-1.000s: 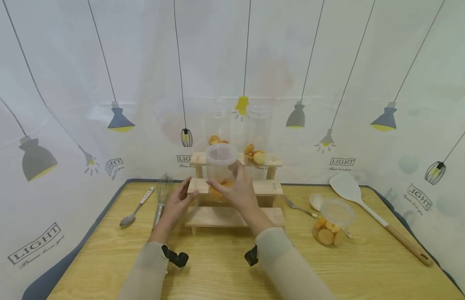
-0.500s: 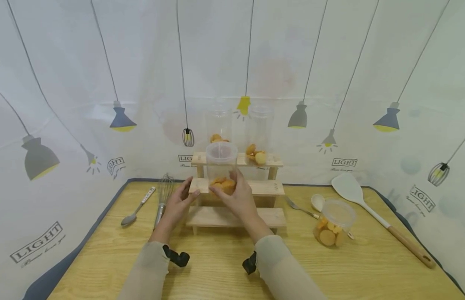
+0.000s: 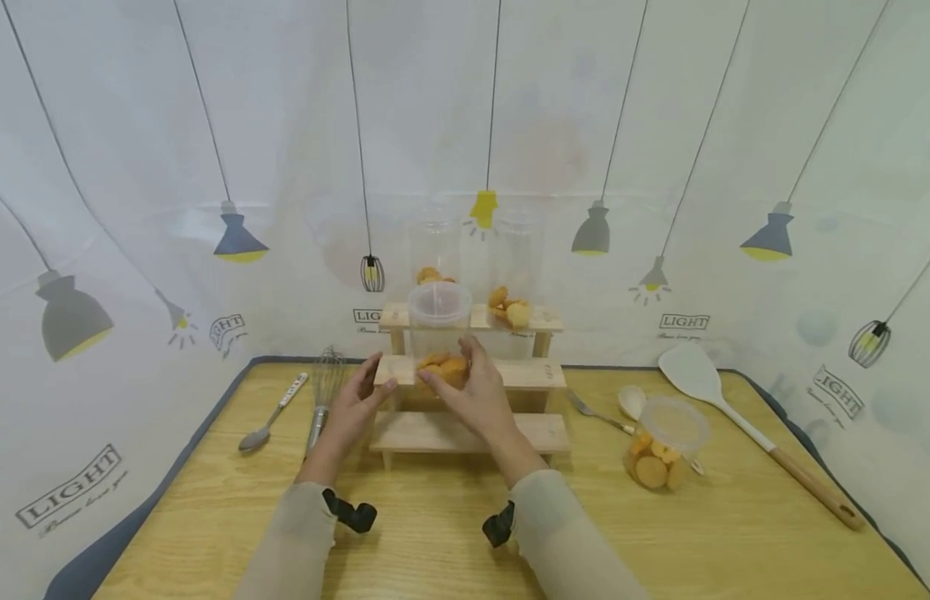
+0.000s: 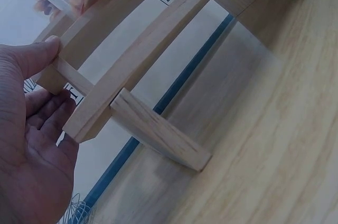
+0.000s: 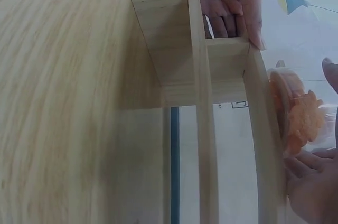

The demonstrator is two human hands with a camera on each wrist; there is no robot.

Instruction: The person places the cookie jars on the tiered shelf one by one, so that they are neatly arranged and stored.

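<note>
A three-step wooden stand (image 3: 468,435) stands on the table. On its middle step is a clear plastic jar (image 3: 440,333) with a translucent lid and several round orange-brown cookies (image 5: 303,118) in the bottom. My right hand (image 3: 480,400) holds this jar low down, thumb at the front and fingers round its right side. At the left end of the same step my left hand (image 3: 352,410) grips the board; the left wrist view shows its thumb on top of the board (image 4: 74,49) and fingers underneath.
Two taller clear jars, left (image 3: 435,250) and right (image 3: 516,267), stand on the top step. To the right are a fork (image 3: 600,412), small white spoon (image 3: 632,402), another cookie jar (image 3: 663,450) and white spatula (image 3: 742,425). A whisk (image 3: 326,387) and spoon (image 3: 273,414) lie left.
My right hand has slid lower on the jar. The jar has shifted slightly back on the middle step, and the cookies have settled differently. My left hand has stayed on the board.
</note>
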